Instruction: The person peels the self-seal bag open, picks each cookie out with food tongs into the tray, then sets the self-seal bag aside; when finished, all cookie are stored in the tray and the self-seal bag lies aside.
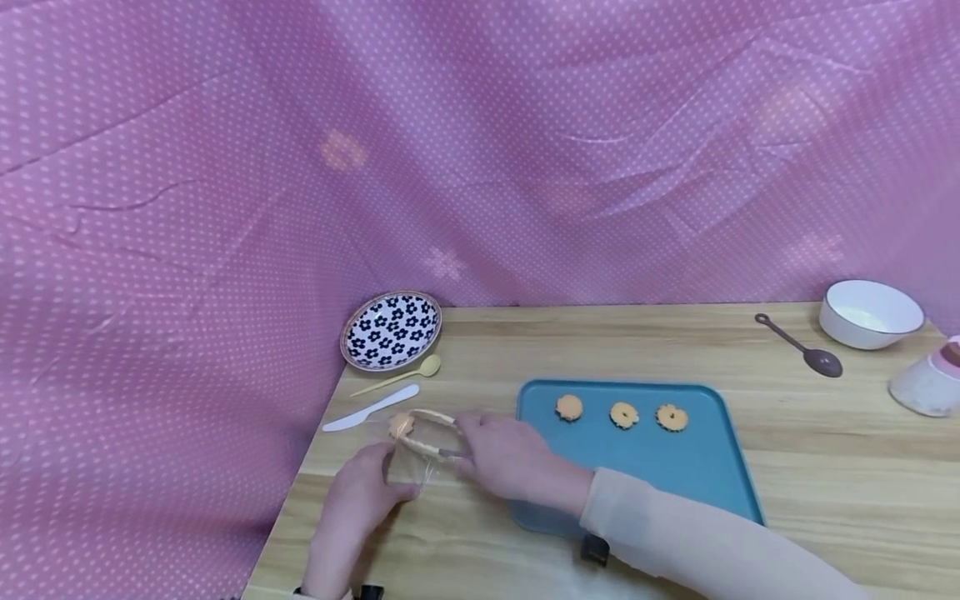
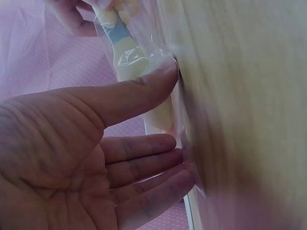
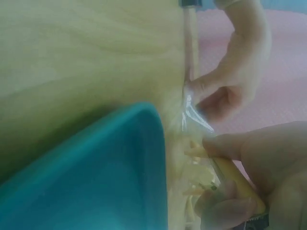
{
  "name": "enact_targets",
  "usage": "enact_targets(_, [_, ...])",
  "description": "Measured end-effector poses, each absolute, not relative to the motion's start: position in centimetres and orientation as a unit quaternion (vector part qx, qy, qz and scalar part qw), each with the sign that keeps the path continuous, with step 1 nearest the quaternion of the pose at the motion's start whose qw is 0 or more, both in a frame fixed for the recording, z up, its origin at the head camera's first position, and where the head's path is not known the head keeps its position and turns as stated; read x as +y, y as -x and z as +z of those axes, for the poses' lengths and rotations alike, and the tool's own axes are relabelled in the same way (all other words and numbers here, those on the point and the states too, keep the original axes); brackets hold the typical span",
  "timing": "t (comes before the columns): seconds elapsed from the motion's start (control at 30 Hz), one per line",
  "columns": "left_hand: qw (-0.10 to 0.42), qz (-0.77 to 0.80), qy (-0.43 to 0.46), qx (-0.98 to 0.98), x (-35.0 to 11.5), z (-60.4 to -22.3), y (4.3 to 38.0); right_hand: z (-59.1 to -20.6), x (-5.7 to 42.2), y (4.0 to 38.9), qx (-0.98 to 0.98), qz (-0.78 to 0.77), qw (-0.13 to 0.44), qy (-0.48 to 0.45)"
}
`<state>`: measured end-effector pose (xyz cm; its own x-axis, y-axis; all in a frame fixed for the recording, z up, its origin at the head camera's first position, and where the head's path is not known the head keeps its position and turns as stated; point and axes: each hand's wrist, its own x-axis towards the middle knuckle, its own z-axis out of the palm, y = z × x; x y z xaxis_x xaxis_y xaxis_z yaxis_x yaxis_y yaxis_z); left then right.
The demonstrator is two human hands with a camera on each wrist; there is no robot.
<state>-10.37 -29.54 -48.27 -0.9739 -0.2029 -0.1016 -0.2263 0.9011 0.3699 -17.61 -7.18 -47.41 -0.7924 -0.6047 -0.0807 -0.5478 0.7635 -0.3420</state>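
Note:
My left hand [image 1: 362, 492] holds a clear plastic bag [image 1: 411, 468] low over the table, its thumb and fingers spread along the film. In my right hand [image 1: 506, 452] is a pair of tongs [image 1: 422, 447] with cream ends and a greyish middle. Between the tong tips sits a scalloped cookie [image 1: 401, 425], which appears to be inside the bag. The left wrist view shows my thumb touching the film and one cream tong end [image 2: 129, 57] behind it. In the right wrist view, my right fingers grip the yellowish tong handle [image 3: 237, 179].
A blue tray [image 1: 637, 475] with three cookies [image 1: 624, 415] lies under the right forearm. Behind the left hand are a white knife [image 1: 371, 408], a yellow spoon [image 1: 397, 379] and a flower-patterned dish [image 1: 392, 331]. Far right: a brown spoon [image 1: 806, 350], a white bowl [image 1: 870, 315] and a jar [image 1: 926, 387].

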Motion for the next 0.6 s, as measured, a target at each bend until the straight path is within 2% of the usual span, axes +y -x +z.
enact_targets(0.33, [0.036,0.187,0.119,0.974,-29.6,-48.4,10.4,-48.1,-6.1,18.2,0.932,-0.141,0.072,0.325])
enact_targets(0.6, [0.039,0.19,0.118,0.974,-29.7,-48.6,10.3,-47.5,-2.4,18.4,0.927,-0.171,0.078,0.323])
